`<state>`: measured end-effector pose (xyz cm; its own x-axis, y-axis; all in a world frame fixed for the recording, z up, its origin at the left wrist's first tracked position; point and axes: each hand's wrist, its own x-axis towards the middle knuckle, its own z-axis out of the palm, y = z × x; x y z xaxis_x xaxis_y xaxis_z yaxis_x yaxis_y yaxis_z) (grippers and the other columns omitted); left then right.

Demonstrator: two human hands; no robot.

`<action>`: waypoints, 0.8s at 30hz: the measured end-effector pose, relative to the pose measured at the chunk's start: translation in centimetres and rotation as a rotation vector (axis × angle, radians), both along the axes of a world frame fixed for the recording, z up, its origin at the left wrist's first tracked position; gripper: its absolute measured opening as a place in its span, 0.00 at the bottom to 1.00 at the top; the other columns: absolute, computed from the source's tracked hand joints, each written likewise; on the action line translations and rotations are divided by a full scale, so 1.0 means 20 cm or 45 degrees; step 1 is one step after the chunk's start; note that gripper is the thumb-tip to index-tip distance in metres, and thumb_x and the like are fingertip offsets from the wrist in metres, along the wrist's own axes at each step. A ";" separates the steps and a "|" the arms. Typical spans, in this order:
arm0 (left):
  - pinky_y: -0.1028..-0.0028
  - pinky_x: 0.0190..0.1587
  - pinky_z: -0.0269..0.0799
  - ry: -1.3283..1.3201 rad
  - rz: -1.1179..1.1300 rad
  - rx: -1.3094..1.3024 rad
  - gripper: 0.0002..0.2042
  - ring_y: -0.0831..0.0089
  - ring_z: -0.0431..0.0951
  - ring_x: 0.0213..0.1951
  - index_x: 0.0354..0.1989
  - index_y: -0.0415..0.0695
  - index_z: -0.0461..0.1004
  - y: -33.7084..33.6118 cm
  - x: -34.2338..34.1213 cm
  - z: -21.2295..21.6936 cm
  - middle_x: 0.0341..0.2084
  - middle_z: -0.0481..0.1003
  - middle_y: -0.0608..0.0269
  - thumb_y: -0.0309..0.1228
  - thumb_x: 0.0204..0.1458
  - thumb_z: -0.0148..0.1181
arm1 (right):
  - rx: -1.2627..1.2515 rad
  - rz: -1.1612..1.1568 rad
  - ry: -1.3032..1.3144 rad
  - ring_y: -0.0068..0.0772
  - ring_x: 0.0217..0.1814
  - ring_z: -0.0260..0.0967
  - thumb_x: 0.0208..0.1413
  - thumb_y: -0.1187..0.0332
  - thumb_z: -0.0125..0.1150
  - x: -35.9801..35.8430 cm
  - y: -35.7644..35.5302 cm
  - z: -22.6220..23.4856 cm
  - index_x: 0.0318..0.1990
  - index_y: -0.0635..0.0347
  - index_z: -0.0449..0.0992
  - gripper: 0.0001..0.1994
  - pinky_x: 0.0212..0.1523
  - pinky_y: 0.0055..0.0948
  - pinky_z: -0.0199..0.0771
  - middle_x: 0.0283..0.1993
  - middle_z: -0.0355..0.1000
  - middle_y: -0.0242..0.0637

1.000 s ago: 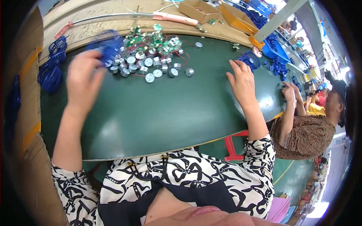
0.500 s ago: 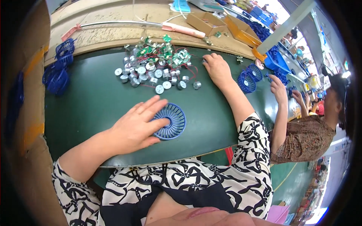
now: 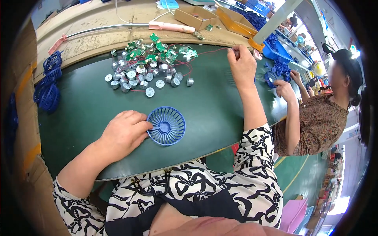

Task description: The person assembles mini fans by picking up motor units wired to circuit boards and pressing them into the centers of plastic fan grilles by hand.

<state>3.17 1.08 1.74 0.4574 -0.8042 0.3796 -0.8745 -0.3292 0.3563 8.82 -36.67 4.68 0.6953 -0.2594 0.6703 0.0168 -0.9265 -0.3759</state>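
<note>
Left hand point(image 3: 123, 133) palm down on the dark green worktop point(image 3: 90, 110), fingers curled loosely, thumb and fingertips pressed to the rim of a round blue plastic fan grille point(image 3: 166, 126); grip half closed, pinning the grille's left edge rather than wrapped around it. Forearm bare, running back toward the lower left into a black-and-white patterned sleeve. Grille flat on the worktop, near its front edge, just right of the hand.

Right hand point(image 3: 242, 65) stretched far forward to the back of the worktop, back of hand up, fingers bunched and pinched together near a thin red wire point(image 3: 208, 51); whether anything sits inside that grip, cannot tell. Forearm long and nearly straight, elbow by the worktop's right edge.

Between the hands and farther back, a heap of small silver cylindrical motors point(image 3: 136, 76) mixed with little green circuit boards point(image 3: 155, 49) and red wires. At far left, a stack of more blue grilles point(image 3: 48, 90). Behind the worktop, a pale wooden ledge with a pink-handled tool point(image 3: 171, 26) and open cardboard boxes point(image 3: 195, 15). At right, another person's hand point(image 3: 284, 88) among blue parts.
</note>
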 end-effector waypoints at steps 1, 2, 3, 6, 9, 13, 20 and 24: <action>0.60 0.48 0.72 0.000 -0.004 0.000 0.14 0.57 0.76 0.43 0.38 0.42 0.76 0.00 0.00 -0.01 0.40 0.75 0.56 0.23 0.40 0.67 | -0.062 0.053 -0.006 0.49 0.32 0.74 0.53 0.62 0.64 0.00 0.01 -0.01 0.34 0.60 0.75 0.11 0.36 0.44 0.73 0.30 0.75 0.45; 0.61 0.47 0.73 0.011 -0.006 0.002 0.14 0.57 0.76 0.43 0.38 0.42 0.76 0.00 0.01 -0.01 0.39 0.75 0.56 0.22 0.40 0.67 | -0.125 0.107 -0.011 0.49 0.32 0.74 0.53 0.62 0.63 0.00 0.02 -0.03 0.35 0.60 0.75 0.11 0.36 0.44 0.73 0.30 0.75 0.45; 0.61 0.47 0.73 0.019 -0.016 0.005 0.14 0.57 0.76 0.43 0.38 0.42 0.76 0.00 0.01 -0.01 0.39 0.75 0.56 0.22 0.40 0.67 | -0.170 0.207 0.054 0.49 0.33 0.75 0.52 0.62 0.64 0.02 0.01 -0.10 0.35 0.61 0.75 0.11 0.36 0.43 0.74 0.32 0.75 0.46; 0.61 0.46 0.73 0.022 -0.021 0.011 0.14 0.57 0.76 0.42 0.38 0.42 0.76 -0.01 0.00 0.00 0.39 0.75 0.55 0.22 0.40 0.67 | 0.192 0.414 0.476 0.39 0.30 0.74 0.56 0.61 0.62 0.01 0.09 -0.12 0.34 0.62 0.74 0.12 0.32 0.34 0.74 0.30 0.76 0.42; 0.61 0.46 0.73 0.005 -0.043 0.024 0.14 0.57 0.76 0.42 0.38 0.42 0.76 -0.01 0.01 -0.01 0.38 0.75 0.56 0.22 0.40 0.67 | 1.128 0.824 0.650 0.24 0.28 0.66 0.60 0.60 0.58 0.02 0.14 -0.09 0.37 0.60 0.74 0.11 0.31 0.28 0.70 0.28 0.69 0.30; 0.61 0.45 0.73 0.031 -0.052 0.025 0.14 0.57 0.76 0.41 0.38 0.42 0.76 0.00 0.02 -0.03 0.38 0.75 0.56 0.23 0.40 0.67 | 1.856 1.545 0.498 0.24 0.28 0.62 0.65 0.59 0.48 -0.01 0.19 0.02 0.42 0.58 0.73 0.12 0.31 0.31 0.69 0.29 0.65 0.29; 0.62 0.46 0.73 0.013 -0.184 0.063 0.12 0.59 0.76 0.42 0.38 0.43 0.76 -0.01 0.01 -0.04 0.39 0.75 0.58 0.26 0.44 0.67 | 1.913 1.442 0.276 0.23 0.30 0.61 0.68 0.55 0.47 -0.10 0.07 -0.01 0.43 0.56 0.71 0.15 0.35 0.31 0.69 0.31 0.64 0.27; 0.62 0.45 0.73 0.025 -0.241 0.059 0.11 0.59 0.76 0.42 0.38 0.44 0.76 0.00 -0.01 -0.04 0.39 0.75 0.59 0.26 0.45 0.66 | 1.935 1.296 0.170 0.23 0.30 0.62 0.67 0.57 0.50 -0.19 0.06 0.00 0.43 0.56 0.71 0.12 0.36 0.31 0.69 0.32 0.66 0.28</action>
<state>2.88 1.14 0.98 0.3031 -0.8930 0.3327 -0.9153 -0.1757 0.3624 5.05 -35.52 4.58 0.9756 -0.0110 0.2192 0.1920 0.5267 -0.8281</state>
